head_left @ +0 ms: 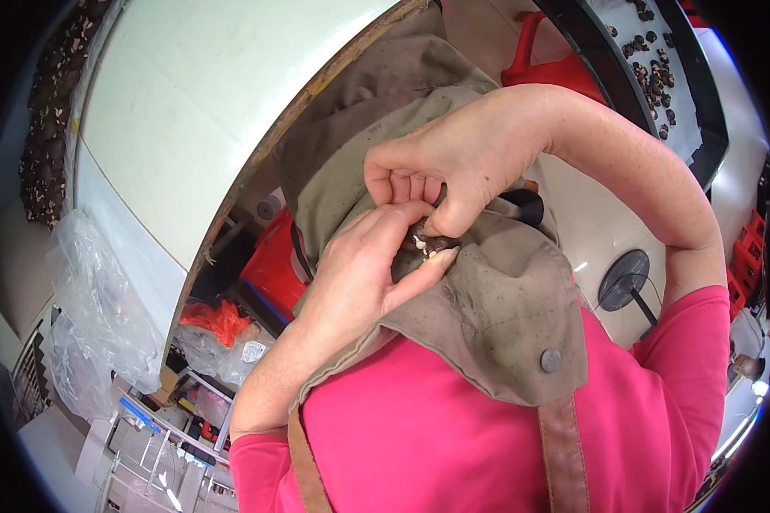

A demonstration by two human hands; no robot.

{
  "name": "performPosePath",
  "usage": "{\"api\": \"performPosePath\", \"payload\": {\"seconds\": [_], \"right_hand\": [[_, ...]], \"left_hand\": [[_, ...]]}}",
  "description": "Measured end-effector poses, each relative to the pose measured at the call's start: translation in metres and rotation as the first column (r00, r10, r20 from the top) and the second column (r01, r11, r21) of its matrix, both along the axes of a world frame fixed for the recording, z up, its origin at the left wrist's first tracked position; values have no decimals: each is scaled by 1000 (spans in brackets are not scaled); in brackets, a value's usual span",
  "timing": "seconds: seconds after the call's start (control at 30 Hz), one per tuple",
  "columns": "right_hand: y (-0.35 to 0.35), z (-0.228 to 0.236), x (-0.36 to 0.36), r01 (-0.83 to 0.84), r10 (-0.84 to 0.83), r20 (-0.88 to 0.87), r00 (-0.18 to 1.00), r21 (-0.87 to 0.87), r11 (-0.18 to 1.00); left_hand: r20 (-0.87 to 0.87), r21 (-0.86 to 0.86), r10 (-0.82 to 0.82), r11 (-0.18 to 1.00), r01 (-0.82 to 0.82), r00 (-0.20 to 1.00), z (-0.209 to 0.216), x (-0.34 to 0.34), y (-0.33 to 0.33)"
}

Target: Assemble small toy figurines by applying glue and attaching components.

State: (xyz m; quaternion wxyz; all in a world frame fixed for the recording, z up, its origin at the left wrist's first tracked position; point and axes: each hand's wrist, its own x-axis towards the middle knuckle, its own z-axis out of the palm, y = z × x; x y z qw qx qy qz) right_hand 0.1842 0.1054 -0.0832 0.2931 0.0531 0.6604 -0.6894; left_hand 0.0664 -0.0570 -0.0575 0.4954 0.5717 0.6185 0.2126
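Observation:
Close in front of the olive-green apron [513, 299], my two hands meet around a small dark brown lump with whitish patches [421, 239]. My left hand [351, 261] comes from the lower left, its thumb and fingertips closed on the lump. From above, my right hand [453, 162] curls over, with its thumb pressed against the same lump and its other fingers bent inward. The fingers cover much of the lump, so its full shape and exact kind cannot be made out.
A pale tabletop [205, 77] with a worn edge lies ahead on the left. Clear plastic [94, 316] hangs at its side, near a mass of dark pieces [53, 128]. A black-rimmed tray [710, 103] at upper right bears similar lumps. A red stool [560, 73] stands behind.

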Motion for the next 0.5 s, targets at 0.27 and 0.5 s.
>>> {"api": "performPosePath", "payload": {"seconds": [0.27, 0.5], "right_hand": [[0, -2, -1, -1, 1, 2, 1000, -29, 1000], [0, -3, -1, 5, -4, 10, 1000, -59, 998]], "left_hand": [[10, -11, 9, 1000, -8, 1000, 0, 0, 0], [6, -1, 11, 1000, -11, 1000, 0, 0, 1]]}}
